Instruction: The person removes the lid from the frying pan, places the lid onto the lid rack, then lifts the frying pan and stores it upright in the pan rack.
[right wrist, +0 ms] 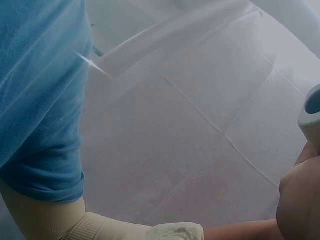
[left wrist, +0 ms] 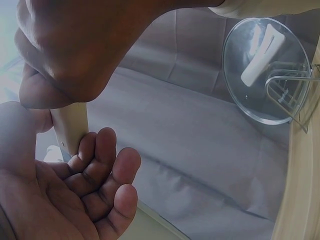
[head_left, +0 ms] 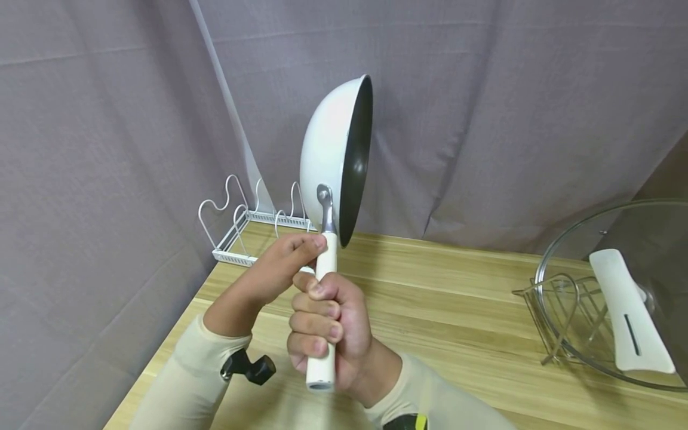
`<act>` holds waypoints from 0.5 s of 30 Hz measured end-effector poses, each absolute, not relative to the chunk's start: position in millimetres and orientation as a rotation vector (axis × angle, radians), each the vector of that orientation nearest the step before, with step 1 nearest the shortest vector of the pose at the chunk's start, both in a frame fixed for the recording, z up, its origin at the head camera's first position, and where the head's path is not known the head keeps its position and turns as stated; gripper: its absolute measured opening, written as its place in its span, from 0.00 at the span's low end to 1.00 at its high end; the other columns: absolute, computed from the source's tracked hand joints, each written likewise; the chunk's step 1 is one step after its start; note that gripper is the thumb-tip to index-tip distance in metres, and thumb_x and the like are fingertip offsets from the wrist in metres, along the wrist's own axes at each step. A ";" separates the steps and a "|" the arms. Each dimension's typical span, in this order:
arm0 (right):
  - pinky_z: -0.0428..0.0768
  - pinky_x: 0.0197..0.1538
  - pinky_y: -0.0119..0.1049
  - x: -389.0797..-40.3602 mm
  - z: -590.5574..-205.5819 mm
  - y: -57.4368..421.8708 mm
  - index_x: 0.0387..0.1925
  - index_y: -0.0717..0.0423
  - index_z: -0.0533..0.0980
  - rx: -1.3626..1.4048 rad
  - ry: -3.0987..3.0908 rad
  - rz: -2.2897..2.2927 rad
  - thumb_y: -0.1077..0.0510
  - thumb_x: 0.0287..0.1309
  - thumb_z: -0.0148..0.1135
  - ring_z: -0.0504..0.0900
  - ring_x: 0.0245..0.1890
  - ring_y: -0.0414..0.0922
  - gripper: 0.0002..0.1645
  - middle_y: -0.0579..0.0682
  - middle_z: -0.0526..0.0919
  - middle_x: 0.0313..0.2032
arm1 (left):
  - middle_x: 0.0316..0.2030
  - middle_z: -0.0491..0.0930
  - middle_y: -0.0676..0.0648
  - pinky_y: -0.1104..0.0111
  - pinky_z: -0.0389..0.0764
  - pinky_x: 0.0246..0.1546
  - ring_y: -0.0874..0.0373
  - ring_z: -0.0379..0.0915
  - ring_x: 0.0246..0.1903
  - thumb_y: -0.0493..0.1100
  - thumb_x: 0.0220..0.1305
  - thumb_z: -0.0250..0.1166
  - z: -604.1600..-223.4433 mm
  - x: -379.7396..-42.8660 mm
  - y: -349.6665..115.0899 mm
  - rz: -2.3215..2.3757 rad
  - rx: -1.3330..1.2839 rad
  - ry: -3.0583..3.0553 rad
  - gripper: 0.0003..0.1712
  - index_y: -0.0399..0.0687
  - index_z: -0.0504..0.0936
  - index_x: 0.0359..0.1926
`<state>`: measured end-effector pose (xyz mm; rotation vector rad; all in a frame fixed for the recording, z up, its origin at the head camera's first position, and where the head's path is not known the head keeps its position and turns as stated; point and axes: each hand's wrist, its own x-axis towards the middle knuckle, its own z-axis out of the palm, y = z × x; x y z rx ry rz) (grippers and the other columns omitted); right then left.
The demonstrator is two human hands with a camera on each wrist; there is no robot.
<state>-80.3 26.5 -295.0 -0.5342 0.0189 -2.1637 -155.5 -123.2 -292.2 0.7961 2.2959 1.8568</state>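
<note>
A white wok [head_left: 329, 137] with a dark inner face is held up on edge, its bowl uppermost and its opening turned to the right. Low on its pale handle [head_left: 321, 374], the fingers of my right hand [head_left: 333, 325] wrap around and grip. My left hand [head_left: 276, 266] pinches the handle near the metal neck, thumb laid on its top part. In the left wrist view the handle [left wrist: 72, 127] passes between the left thumb and curled fingers [left wrist: 105, 150]. The right wrist view catches just the handle's end [right wrist: 310, 112] and part of the right hand [right wrist: 300, 195].
Behind the left hand, a white rack [head_left: 233, 258] with curved wire dividers stands on the wooden table [head_left: 430, 310]. To the right, a glass lid [head_left: 570, 239] with a white grip [head_left: 629, 316] leans in a wire stand [head_left: 550, 334]. Grey curtains [head_left: 484, 119] hang behind.
</note>
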 end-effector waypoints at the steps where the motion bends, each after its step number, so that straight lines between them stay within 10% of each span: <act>1: 0.71 0.20 0.22 -80.3 -294.8 26.4 0.28 0.48 0.67 -0.531 0.019 -2.163 0.62 0.56 0.54 0.63 0.11 0.31 0.06 0.35 0.56 0.12 | 0.29 0.80 0.45 0.65 0.78 0.37 0.55 0.75 0.33 0.49 0.74 0.52 -292.3 -155.7 -123.5 1.862 0.799 2.293 0.21 0.37 0.82 0.36; 15: 0.70 0.19 0.22 -78.6 -291.8 24.4 0.28 0.48 0.67 -0.530 0.036 -2.154 0.62 0.55 0.54 0.63 0.10 0.30 0.06 0.35 0.56 0.12 | 0.29 0.81 0.46 0.65 0.78 0.39 0.54 0.76 0.34 0.49 0.74 0.52 -290.6 -154.2 -127.4 1.875 0.790 2.311 0.21 0.37 0.82 0.37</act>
